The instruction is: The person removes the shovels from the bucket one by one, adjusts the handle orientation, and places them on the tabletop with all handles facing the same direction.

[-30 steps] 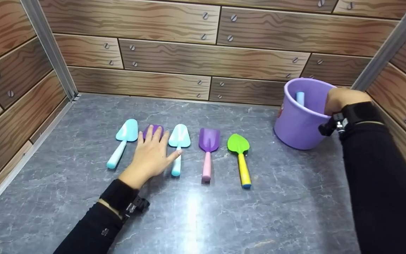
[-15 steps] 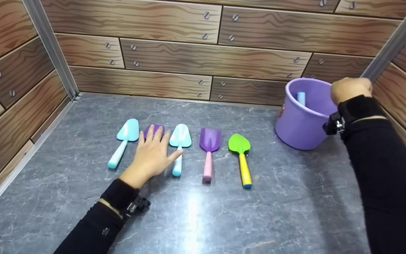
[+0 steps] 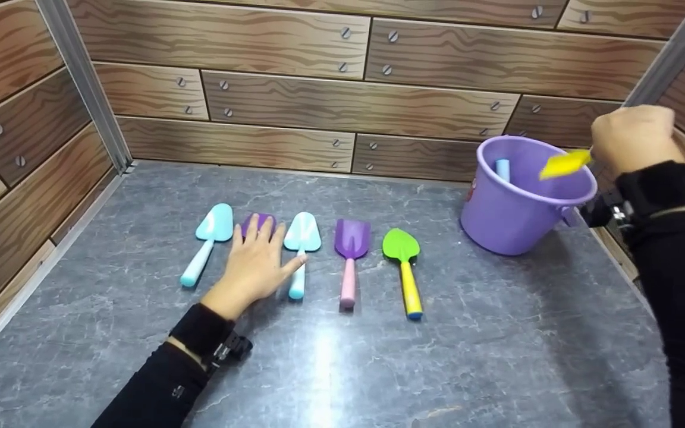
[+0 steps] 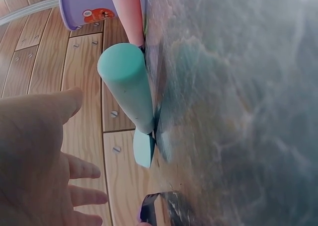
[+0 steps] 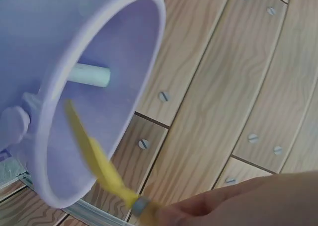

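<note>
My right hand (image 3: 634, 137) grips a toy shovel with a yellow blade (image 3: 565, 164) at the right side of the purple bucket (image 3: 497, 220). The blade (image 5: 99, 164) overlaps the bucket's mouth in the right wrist view, and most of the handle is hidden in the fingers. A pale blue handle (image 5: 92, 75) stands up inside the bucket. With fingers spread, my left hand (image 3: 253, 261) lies over a purple shovel (image 3: 261, 219), only part of its blade showing. The left thumb overlaps the handle of a light blue shovel (image 3: 302, 232) beside it.
Another light blue shovel (image 3: 216, 223) lies left of my left hand. Toward the bucket lie a purple shovel with a pink handle (image 3: 348, 282) and a green shovel with a yellow handle (image 3: 401, 244). Wood-patterned walls (image 3: 283, 47) enclose the grey marbled table (image 3: 467, 345).
My right hand has risen out of the bucket and moved right, bringing the yellow shovel into sight. My left hand stays in place over the purple shovel.
</note>
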Tool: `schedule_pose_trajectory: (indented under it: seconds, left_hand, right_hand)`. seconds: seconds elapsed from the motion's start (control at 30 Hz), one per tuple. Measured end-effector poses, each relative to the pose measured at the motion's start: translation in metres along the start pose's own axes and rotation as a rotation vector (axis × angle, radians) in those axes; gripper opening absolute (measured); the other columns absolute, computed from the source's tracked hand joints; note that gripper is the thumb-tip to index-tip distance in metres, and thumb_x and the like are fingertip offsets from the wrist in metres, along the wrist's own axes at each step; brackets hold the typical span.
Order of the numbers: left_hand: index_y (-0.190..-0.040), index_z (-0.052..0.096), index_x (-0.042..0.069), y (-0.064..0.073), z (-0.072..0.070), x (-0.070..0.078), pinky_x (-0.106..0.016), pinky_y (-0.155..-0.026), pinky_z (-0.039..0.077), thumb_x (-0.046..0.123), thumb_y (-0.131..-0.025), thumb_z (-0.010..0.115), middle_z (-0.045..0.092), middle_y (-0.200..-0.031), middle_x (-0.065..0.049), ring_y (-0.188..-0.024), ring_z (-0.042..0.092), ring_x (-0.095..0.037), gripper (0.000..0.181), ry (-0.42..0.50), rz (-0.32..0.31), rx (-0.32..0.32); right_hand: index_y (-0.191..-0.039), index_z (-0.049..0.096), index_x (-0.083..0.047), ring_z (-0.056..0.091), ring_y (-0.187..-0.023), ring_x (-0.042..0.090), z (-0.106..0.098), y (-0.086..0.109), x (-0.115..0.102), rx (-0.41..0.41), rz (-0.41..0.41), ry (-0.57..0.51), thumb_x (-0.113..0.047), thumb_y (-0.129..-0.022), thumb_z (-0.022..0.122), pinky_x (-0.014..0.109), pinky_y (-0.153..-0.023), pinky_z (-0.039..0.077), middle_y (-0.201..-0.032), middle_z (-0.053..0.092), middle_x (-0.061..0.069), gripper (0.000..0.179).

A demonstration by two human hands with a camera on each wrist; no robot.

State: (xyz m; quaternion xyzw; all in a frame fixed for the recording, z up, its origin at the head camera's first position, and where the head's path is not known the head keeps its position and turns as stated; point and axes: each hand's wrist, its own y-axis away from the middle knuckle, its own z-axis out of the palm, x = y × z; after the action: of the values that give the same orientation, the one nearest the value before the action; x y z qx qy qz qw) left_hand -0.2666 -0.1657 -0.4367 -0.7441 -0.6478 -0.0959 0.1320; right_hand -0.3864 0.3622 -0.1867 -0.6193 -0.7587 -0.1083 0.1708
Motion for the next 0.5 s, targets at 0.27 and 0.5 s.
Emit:
schedule_pose_trajectory:
  seconds: [0.27,0.5]
  left_hand:
    - [-0.180,0.041,-0.001,-0.001,-0.001,-0.001,-0.082,-0.147,0.010,0.060,-0.120,0.056,0.031,-0.189,-0.035,-0.182,0.016,-0.058,0.087,0.001,0.003,-0.008]
    - [-0.179,0.042,-0.001,0.000,-0.001,-0.001,-0.081,-0.147,0.010,0.059,-0.119,0.057,0.032,-0.189,-0.035,-0.182,0.017,-0.058,0.086,0.004,-0.001,-0.006]
  right_hand:
    - [-0.111,0.055,0.030,0.068,-0.103,0.075,0.000,0.010,0.011,0.100,0.139,-0.141,-0.009,-0.111,0.050,0.079,-0.078,0.059,-0.110,0.063,0.056,0.039]
    - [-0.141,0.044,0.026,0.054,-0.127,0.079,0.009,0.020,-0.005,0.090,0.261,-0.426,-0.025,-0.120,0.036,0.090,-0.108,0.048,-0.133,0.049,0.053,0.056]
